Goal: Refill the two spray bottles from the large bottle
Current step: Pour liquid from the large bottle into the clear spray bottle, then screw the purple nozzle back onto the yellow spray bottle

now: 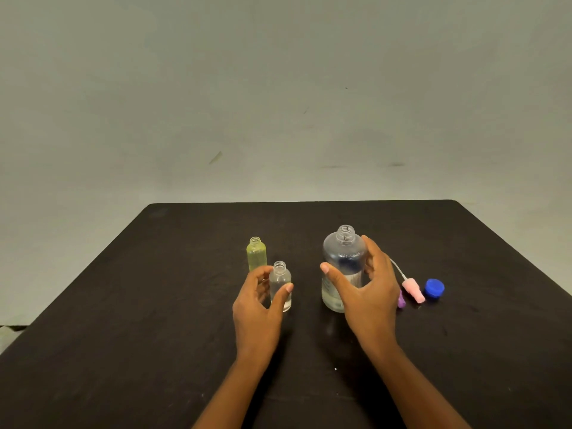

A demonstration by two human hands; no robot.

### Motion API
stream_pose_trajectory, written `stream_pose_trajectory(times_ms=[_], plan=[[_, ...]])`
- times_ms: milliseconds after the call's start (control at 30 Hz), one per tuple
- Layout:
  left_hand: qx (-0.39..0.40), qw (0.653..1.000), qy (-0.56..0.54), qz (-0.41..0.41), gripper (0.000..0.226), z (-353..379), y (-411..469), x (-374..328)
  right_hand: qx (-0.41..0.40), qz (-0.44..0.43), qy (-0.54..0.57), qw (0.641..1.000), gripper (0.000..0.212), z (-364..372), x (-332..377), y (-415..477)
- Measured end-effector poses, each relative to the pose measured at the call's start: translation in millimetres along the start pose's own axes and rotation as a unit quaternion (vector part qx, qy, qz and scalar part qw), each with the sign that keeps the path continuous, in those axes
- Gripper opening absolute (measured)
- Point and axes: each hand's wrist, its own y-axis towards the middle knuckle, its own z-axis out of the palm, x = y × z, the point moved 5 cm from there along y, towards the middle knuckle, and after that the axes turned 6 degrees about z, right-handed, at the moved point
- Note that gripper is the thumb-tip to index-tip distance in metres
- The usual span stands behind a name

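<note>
Two bare arms reach out over one black table point(154, 305). One left hand point(263, 301) is curled round a small clear spray bottle point(280, 284). Its thumb is on the front of the bottle and its fingers go round the back, so it holds the bottle. One right hand point(368, 292) wraps round the large bottle point(343, 261). Its thumb is on the front and its fingers are on the far right side. Both bottles stand up on the table.

I count three bottles. Two are small and one is big. The second small one is a yellow spray bottle point(257, 255). It stands just behind the left hand's fingers. All three bottles have open necks with no tops on.

I count three tops, all lying past the right hand, on its outer side. One purple spray top point(401, 301) peeks out right beside that hand. One pink spray top point(413, 291) with a thin white tube lies next to it. One blue cap point(434, 287) sits farthest out.
</note>
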Motion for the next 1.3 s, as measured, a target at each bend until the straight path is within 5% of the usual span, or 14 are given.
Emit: stream_pose_trajectory(times_ms=[467,633,767,867,1100,1300], plan=[[0.024,0.999,0.027,0.012,0.049,8.0,5.4,7.0,0.027,0.009,-0.005,1.0,0.097,2.9,-1.1,2.9],[-0.017,0.999,0.023,0.019,0.072,5.0,4.3,4.9,-0.119,-0.131,-0.036,0.984,0.081,-11.1,21.2,-6.6],[-0.104,0.993,0.028,0.04,0.046,-9.3,10.9,5.7,-0.168,-0.282,-0.047,0.943,0.06,-10.1,42.5,-26.1],[-0.134,0.99,0.037,0.002,0.042,-18.3,23.6,16.8,-0.135,-0.32,-0.038,0.937,0.055,3.2,46.5,-39.4],[-0.017,0.996,0.066,-0.049,0.073,-8.9,47.7,35.6,-0.084,-0.118,-0.056,0.988,0.093,7.1,10.1,-16.5],[0.043,0.993,0.103,-0.043,0.05,-3.7,59.5,41.8,0.003,0.01,-0.045,0.999,0.1,11.8,-8.6,-8.2]])
